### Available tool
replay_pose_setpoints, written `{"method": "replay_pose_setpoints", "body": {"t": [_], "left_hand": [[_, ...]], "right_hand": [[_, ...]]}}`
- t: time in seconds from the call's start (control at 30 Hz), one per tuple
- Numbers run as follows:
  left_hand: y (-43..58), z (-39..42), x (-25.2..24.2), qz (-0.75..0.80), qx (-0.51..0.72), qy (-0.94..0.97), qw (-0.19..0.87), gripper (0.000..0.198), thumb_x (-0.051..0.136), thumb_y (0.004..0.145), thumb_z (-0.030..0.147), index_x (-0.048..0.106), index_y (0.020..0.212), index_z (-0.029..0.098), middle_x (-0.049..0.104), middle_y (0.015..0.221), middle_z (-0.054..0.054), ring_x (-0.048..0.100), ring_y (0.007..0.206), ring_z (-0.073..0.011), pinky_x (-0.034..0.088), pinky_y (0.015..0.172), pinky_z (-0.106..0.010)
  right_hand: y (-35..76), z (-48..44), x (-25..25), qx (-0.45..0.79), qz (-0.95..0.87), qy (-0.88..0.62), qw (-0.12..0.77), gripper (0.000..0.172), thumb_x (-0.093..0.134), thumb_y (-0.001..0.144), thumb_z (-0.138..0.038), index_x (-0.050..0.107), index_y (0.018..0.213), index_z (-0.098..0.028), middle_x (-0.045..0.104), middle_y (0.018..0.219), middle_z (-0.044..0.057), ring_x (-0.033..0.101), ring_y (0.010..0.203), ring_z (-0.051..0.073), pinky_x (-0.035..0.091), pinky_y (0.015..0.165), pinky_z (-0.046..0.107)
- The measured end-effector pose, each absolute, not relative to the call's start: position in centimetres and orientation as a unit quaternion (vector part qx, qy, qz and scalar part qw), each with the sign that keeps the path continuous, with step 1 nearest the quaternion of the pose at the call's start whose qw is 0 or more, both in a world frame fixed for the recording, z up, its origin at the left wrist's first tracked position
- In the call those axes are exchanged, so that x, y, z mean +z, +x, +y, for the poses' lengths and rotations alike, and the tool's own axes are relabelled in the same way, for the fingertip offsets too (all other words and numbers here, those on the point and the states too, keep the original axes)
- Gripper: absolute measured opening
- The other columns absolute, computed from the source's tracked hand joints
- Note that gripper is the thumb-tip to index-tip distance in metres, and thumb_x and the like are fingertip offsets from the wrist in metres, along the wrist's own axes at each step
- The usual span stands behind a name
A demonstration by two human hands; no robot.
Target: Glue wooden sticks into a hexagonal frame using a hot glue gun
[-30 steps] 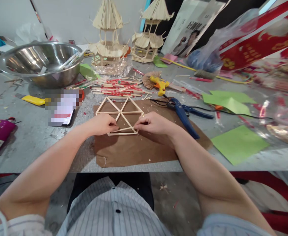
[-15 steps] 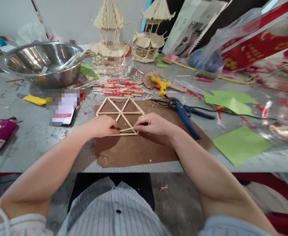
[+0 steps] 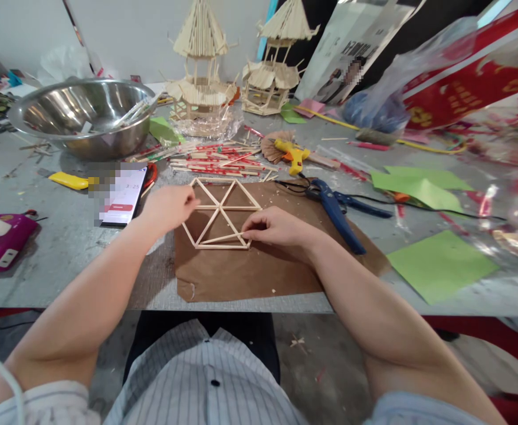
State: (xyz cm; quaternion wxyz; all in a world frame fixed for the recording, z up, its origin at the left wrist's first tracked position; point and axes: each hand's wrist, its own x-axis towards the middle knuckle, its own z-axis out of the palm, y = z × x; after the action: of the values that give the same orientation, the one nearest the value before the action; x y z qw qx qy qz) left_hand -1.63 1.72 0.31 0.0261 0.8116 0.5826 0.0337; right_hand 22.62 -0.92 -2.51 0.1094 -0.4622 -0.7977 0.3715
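A hexagonal frame of thin wooden sticks (image 3: 220, 208), with spokes meeting in the middle, lies on a brown sheet (image 3: 241, 274). At its lower right corner my right hand (image 3: 279, 227) pinches the end of a loose wooden stick (image 3: 219, 238), which slants just inside the bottom side. My left hand (image 3: 168, 208) is over the frame's left corner, fingers curled together; what they hold, if anything, is hidden. A short stick end (image 3: 148, 190) shows behind this hand, beside the phone (image 3: 124, 198); I cannot tell whether the two are connected.
Blue-handled pliers (image 3: 336, 215) and a yellow glue gun (image 3: 292, 154) lie to the right, with a black cord. Behind are loose red-and-white sticks (image 3: 215, 159), a steel bowl (image 3: 82, 141) and two stick pagodas (image 3: 201, 91) (image 3: 270, 82). Green paper (image 3: 442, 265) lies right, a yellow cutter (image 3: 68, 180) left.
My left hand has left the lower left of the frame and moved up and left to its left corner. My right hand stays at the lower right corner. The view has shifted slightly.
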Motion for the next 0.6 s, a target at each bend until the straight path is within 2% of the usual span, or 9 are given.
{"method": "replay_pose_setpoints", "body": {"t": [0.1,0.3,0.6], "left_hand": [[-3.0,2.8,0.2,0.672,0.036,0.738,-0.044,0.036,0.039,0.085,0.032,0.063,0.106,0.016,0.065,0.106,-0.014,0.061,0.095,-0.0275,0.045,0.079,-0.038],[-4.1,3.7,-0.6,0.719,-0.028,0.693,-0.038,0.038,0.040,0.083,0.031,0.063,0.106,0.012,0.064,0.107,-0.021,0.059,0.102,-0.0346,0.046,0.083,-0.046],[-4.2,4.0,-0.9,0.720,-0.039,0.692,-0.039,0.039,0.039,0.082,0.030,0.060,0.110,0.011,0.064,0.107,-0.022,0.060,0.102,-0.0332,0.046,0.083,-0.043]], "right_hand": [[22.7,-0.8,-2.6,0.373,-0.791,-0.471,0.110,0.020,0.058,0.075,-0.032,0.069,0.080,-0.015,0.070,0.076,0.004,0.062,0.071,0.014,0.044,0.069,0.024],[22.9,-0.6,-2.8,0.362,-0.799,-0.467,0.108,0.021,0.057,0.075,-0.033,0.069,0.080,-0.016,0.070,0.076,0.004,0.062,0.072,0.014,0.044,0.069,0.024],[22.9,-0.5,-3.1,0.356,-0.801,-0.470,0.106,0.022,0.057,0.076,-0.033,0.068,0.082,-0.016,0.070,0.077,0.004,0.062,0.072,0.014,0.044,0.068,0.024]]}}
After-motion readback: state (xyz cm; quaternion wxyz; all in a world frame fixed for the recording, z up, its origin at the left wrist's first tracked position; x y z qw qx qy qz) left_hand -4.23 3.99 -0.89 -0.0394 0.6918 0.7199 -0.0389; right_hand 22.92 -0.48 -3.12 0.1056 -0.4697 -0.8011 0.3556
